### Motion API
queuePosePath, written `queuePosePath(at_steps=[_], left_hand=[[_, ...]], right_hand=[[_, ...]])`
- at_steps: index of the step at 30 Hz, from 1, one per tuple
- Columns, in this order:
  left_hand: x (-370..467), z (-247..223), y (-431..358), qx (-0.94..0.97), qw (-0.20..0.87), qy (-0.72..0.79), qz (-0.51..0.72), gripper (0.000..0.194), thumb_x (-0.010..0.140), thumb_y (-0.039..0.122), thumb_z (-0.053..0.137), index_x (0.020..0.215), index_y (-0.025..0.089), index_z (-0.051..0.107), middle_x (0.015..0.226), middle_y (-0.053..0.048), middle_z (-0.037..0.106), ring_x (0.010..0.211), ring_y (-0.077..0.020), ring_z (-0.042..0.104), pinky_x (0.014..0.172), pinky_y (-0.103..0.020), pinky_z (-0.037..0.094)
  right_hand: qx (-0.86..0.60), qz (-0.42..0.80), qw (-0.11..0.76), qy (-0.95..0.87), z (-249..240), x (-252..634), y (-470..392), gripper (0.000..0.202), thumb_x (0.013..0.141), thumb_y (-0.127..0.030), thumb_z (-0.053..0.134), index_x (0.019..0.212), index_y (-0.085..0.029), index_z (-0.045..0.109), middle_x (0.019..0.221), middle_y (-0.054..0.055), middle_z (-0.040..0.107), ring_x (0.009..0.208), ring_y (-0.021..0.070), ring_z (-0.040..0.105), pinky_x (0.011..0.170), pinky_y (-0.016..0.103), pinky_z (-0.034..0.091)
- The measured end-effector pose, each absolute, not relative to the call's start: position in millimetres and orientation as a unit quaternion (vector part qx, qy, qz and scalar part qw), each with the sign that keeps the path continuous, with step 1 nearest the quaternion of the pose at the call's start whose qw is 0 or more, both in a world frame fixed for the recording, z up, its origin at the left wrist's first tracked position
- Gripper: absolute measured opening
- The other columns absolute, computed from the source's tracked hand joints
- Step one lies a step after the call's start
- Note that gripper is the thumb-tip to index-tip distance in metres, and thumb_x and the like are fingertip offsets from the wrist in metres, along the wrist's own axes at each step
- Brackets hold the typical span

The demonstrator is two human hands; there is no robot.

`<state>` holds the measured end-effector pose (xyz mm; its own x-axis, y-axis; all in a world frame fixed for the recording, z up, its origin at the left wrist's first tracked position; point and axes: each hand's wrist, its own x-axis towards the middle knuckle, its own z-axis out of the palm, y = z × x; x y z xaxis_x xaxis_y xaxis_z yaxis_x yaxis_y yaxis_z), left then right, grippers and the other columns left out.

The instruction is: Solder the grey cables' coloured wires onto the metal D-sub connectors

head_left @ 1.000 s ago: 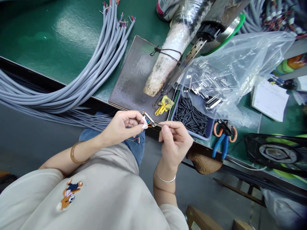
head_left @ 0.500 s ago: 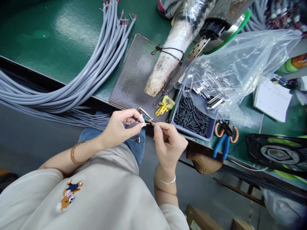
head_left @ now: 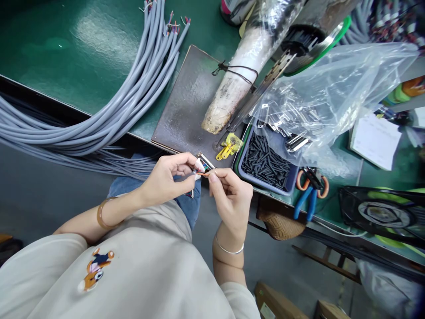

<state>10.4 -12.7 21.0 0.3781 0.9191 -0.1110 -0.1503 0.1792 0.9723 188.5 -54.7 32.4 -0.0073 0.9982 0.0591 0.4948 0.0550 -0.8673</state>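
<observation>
My left hand (head_left: 171, 177) pinches a small bundle of thin wires, with white wrapping on its thumb and fingertip. A metal connector (head_left: 206, 161) with coloured wires at it shows just beyond those fingertips, at the table's front edge. Between the two hands runs an orange wire (head_left: 203, 174). The fingertips of my right hand (head_left: 231, 190) are closed on its right end. Below my left fingers, a second small connector (head_left: 192, 193) is partly seen against the blue jeans.
Grey cables (head_left: 133, 97) curve over the left of the green table. A dark board (head_left: 186, 102) carries a wrapped tube and yellow clips (head_left: 226, 151). Right of it are a bin (head_left: 291, 186) of black sleeves, a plastic bag (head_left: 352, 88), pliers (head_left: 310, 199) and a fan (head_left: 381, 215).
My right hand has moved slightly left, closer to my left hand. The connector shows more clearly beyond my left fingers, and more orange wire is visible.
</observation>
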Motion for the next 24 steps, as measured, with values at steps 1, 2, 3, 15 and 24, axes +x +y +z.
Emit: queuePosePath(at_steps=[1,2,3,15,24], left_hand=[[10,20,-13,0.498,0.665,0.383,0.403,0.013,0.077,0.016,0.073,0.089,0.013,0.068,0.077,-0.001,0.066,0.059,-0.0067,0.059,0.058,-0.017,0.052],[11,20,-14,0.5,0.664,0.381,0.405,0.013,0.078,0.016,0.074,0.089,0.013,0.069,0.078,-0.001,0.066,0.059,-0.0067,0.059,0.058,-0.017,0.052],[11,19,-14,0.501,0.663,0.38,0.407,0.012,0.079,0.017,0.075,0.088,0.013,0.069,0.078,-0.001,0.066,0.059,-0.0067,0.059,0.058,-0.017,0.052],[-2,-3,3,0.235,0.88,0.217,0.35,0.043,0.069,0.038,0.091,0.073,0.017,0.054,0.067,0.001,0.067,0.042,-0.0063,0.054,0.039,-0.017,0.037],[-6,2,5,0.216,0.889,0.216,0.342,0.047,0.065,0.037,0.093,0.069,0.018,0.05,0.062,0.002,0.062,0.037,-0.0051,0.048,0.035,-0.017,0.031]], right_hand=[[-0.599,0.34,0.371,-0.623,32,188,-55,0.025,0.1,-0.035,0.058,0.083,-0.02,0.065,0.057,-0.008,0.048,0.046,0.0051,0.039,0.045,0.019,0.03],[-0.6,0.337,0.37,-0.624,32,187,-56,0.025,0.1,-0.035,0.058,0.082,-0.02,0.065,0.057,-0.008,0.048,0.046,0.005,0.038,0.045,0.019,0.03],[-0.6,0.333,0.369,-0.627,31,187,-56,0.024,0.1,-0.034,0.058,0.082,-0.02,0.065,0.057,-0.008,0.048,0.046,0.0048,0.038,0.045,0.019,0.029],[-0.511,0.123,0.666,-0.529,49,195,-44,0.005,0.096,-0.032,0.061,0.094,-0.03,0.066,0.048,-0.01,0.037,0.029,0.0073,0.022,0.032,0.026,0.017],[-0.499,0.073,0.549,-0.666,35,177,-59,0.028,0.085,-0.006,0.075,0.105,-0.025,0.07,0.091,0.002,0.081,0.079,0.0202,0.08,0.067,0.034,0.065]])
